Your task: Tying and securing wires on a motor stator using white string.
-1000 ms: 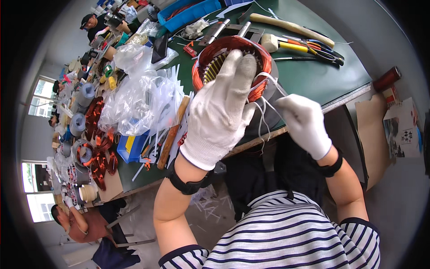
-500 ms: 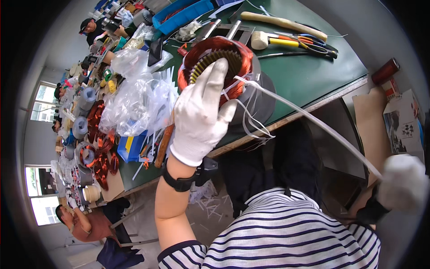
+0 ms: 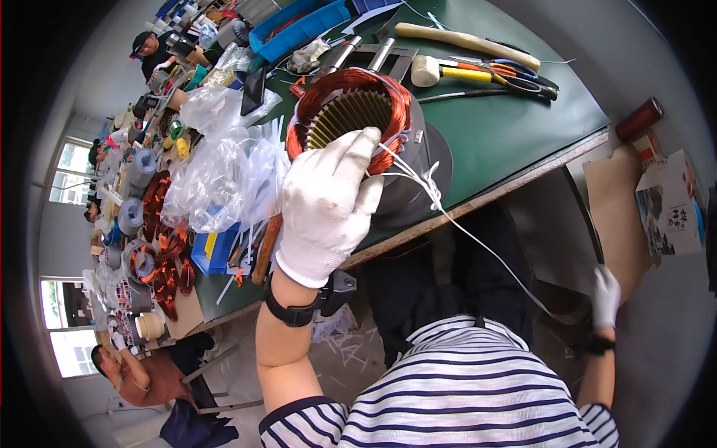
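A stator [image 3: 403, 123] with copper windings and yellow-lined slots stands tilted on a dark grey round base [image 3: 437, 160] at the bench's near edge. My left hand [image 3: 325, 198], in a white glove, grips its near rim, fingers over the inner edge and thumb outside. White cord [image 3: 478, 243] is looped at the winding beside my left fingertips and sags off the bench in a slack curve to the right. My right hand [image 3: 606, 297], also gloved, is low at the far right, fingers together. The cord's far stretch blurs beside it, seemingly running into that hand.
Beyond the stator lie a mallet [image 3: 426, 72], a wooden handle [image 3: 467, 43], pliers and scissors [image 3: 526, 84]. Clear plastic bags [image 3: 213, 175] and a blue bin [image 3: 299, 33] crowd the left. Cardboard [image 3: 616, 201] leans at right. Co-workers sit along the left.
The cord was stretched straight toward my right hand and now hangs slack. My right hand has moved down and left. My left hand has slid slightly down the stator's rim.
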The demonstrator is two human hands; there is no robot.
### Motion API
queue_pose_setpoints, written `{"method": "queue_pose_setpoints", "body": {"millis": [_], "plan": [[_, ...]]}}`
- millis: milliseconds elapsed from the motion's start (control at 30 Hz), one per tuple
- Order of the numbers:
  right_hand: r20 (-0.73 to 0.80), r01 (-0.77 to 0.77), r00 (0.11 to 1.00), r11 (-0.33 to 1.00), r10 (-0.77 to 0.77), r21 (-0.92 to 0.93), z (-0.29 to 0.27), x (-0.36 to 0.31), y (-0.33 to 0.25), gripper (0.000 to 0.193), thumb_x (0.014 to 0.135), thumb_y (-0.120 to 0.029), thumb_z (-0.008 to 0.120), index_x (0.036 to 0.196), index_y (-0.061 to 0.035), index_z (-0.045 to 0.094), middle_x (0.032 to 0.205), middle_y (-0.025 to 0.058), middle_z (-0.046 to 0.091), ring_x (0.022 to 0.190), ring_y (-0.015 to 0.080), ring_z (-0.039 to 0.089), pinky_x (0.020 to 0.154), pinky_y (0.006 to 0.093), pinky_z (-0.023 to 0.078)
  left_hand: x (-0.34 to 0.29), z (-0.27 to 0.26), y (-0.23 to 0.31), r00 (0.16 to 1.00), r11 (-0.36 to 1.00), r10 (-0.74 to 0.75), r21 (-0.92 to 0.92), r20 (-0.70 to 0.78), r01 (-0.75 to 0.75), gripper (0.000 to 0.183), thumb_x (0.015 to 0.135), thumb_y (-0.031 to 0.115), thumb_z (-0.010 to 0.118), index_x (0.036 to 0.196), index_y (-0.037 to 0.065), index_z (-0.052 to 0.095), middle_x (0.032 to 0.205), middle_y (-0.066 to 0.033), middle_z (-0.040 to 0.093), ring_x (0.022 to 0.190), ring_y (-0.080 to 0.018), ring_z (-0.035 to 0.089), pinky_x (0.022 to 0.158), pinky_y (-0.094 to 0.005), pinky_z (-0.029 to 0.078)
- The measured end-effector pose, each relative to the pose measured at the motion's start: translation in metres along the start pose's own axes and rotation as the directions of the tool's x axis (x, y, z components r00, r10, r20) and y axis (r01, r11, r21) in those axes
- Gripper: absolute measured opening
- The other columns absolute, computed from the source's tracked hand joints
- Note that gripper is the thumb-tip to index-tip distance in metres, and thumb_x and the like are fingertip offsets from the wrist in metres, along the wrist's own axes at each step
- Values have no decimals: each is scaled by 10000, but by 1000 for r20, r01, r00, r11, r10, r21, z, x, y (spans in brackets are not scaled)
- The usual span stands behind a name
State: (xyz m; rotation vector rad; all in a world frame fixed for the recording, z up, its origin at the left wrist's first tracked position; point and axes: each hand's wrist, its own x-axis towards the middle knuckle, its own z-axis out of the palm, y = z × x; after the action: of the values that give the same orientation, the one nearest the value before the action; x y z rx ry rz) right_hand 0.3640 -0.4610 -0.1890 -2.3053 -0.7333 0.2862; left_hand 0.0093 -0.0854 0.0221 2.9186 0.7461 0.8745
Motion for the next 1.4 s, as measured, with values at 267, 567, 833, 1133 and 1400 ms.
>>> {"method": "queue_pose_setpoints", "body": {"millis": [267,567,833,1133,1400], "plan": [[711,-314,609,716,-352,623,97,0,-299,223,885,-184,603,1004,2,637,732,-8,578,626,60,485,560,215,398,-5,6,-11,999,999,25,-34,-36,-26,528,713,50,693,1230,52,584,1079,-166,647,937,-355,620,835,-409,486],[163,214,972,920,-168,-328,58,21,-44,286,798,-61,614,1081,-25,633,1108,181,610,1022,370,593,881,408,482,0,3,-11,995,999,48,7,-90,-47,526,696,100,692,1207,40,583,1188,-150,607,984,-312,617,860,-406,482],[-61,811,577,563,-814,159,104,32,-400,192,782,-156,687,921,-35,633,920,144,600,751,340,599,673,394,499,-3,7,-8,999,999,-15,28,-39,16,467,704,77,697,1161,28,612,1206,-154,603,1059,-362,575,941,-433,451],[425,483,375,565,-824,669,56,23,-379,123,849,-95,627,874,25,631,703,134,618,621,250,625,606,312,495,-4,0,-11,998,998,62,21,24,-62,472,748,106,645,1206,15,582,1126,-159,623,999,-351,592,992,-469,415],[140,387,293,252,-946,887,94,13,-387,82,836,-77,597,886,-15,578,812,126,532,808,326,532,751,387,446,-10,11,-12,981,971,193,148,-32,-186,447,796,177,629,1209,12,586,986,-93,642,810,-240,596,854,-413,442]]}}
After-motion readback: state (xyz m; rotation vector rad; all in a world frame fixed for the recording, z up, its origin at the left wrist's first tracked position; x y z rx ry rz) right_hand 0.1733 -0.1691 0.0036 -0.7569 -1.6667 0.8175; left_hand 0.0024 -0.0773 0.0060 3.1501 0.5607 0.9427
